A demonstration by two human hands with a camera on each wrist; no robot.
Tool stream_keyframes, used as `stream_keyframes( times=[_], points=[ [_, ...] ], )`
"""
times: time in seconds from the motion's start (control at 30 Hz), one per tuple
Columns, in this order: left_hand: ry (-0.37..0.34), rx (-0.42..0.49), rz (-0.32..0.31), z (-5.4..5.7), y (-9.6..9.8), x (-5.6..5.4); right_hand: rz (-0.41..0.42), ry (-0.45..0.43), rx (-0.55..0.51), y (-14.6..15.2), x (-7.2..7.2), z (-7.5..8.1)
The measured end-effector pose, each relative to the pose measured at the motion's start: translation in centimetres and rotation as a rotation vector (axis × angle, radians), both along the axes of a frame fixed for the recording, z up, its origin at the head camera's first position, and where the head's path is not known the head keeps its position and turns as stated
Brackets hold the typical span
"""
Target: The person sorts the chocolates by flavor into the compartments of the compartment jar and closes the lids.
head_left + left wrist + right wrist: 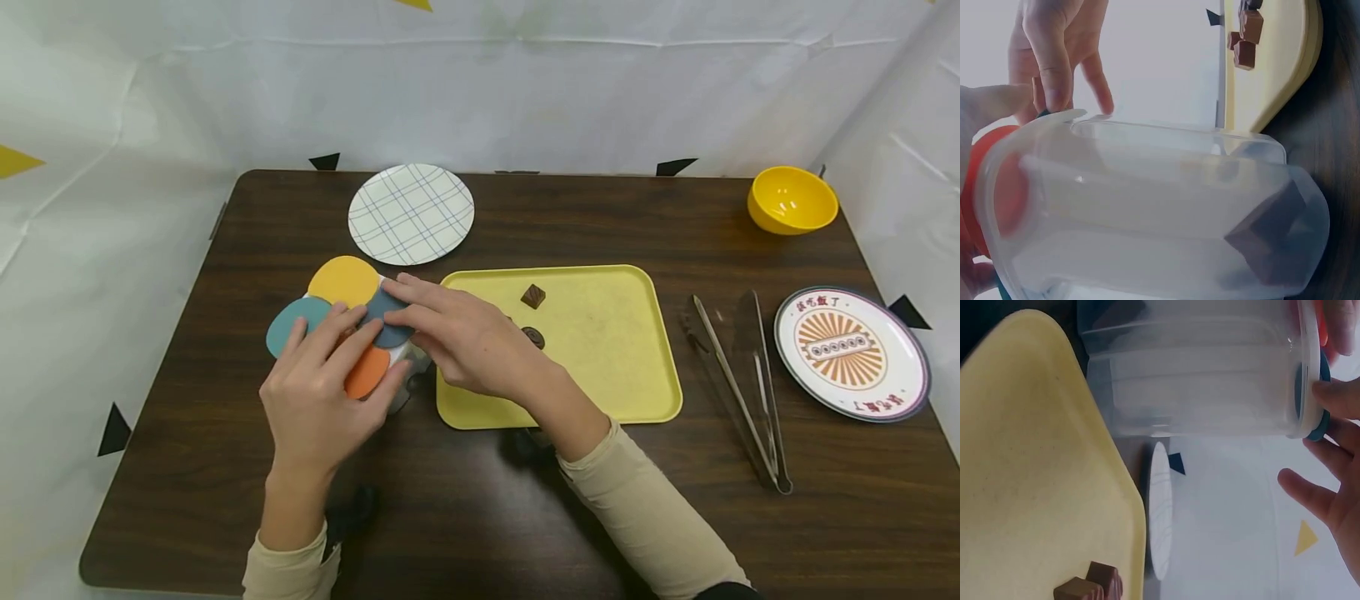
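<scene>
A clear plastic canister (1147, 206) stands at the tray's left side, with dark brown pieces (1272, 231) at its bottom. Its lid carries round coloured discs: yellow (345, 282), teal (296, 323), blue (387, 319) and orange (367, 372). My left hand (322, 408) rests on the lid from the near side, fingers spread over the orange and teal discs. My right hand (472, 337) reaches over the tray, and its fingertips press the blue disc and lid rim. Chocolates (533, 296) lie on the yellow tray (600, 358), partly hidden by that hand.
A checked white plate (412, 214) lies behind the canister. Metal tongs (738, 400) lie right of the tray, beside a printed plate (851, 354). A yellow bowl (792, 200) stands at the back right corner of the dark wooden table (187, 467).
</scene>
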State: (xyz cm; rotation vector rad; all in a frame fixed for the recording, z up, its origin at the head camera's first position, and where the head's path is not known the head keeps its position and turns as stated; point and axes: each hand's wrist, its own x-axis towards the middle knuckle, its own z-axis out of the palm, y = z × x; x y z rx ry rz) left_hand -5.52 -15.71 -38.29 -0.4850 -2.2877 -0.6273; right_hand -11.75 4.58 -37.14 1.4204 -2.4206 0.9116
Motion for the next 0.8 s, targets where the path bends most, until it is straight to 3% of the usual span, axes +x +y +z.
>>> stream_keyframes(
  times=[0.23, 0.8],
  points=[
    [-0.004, 0.021, -0.037, 0.2, -0.4, -0.3, 0.028, 0.032, 0.025, 0.0, 0.2, 0.4],
    [0.097, 0.116, -0.248, -1.2, -2.2, -1.9, 0.057, 0.027, 0.085, 0.3, 0.6, 0.7]
  ],
)
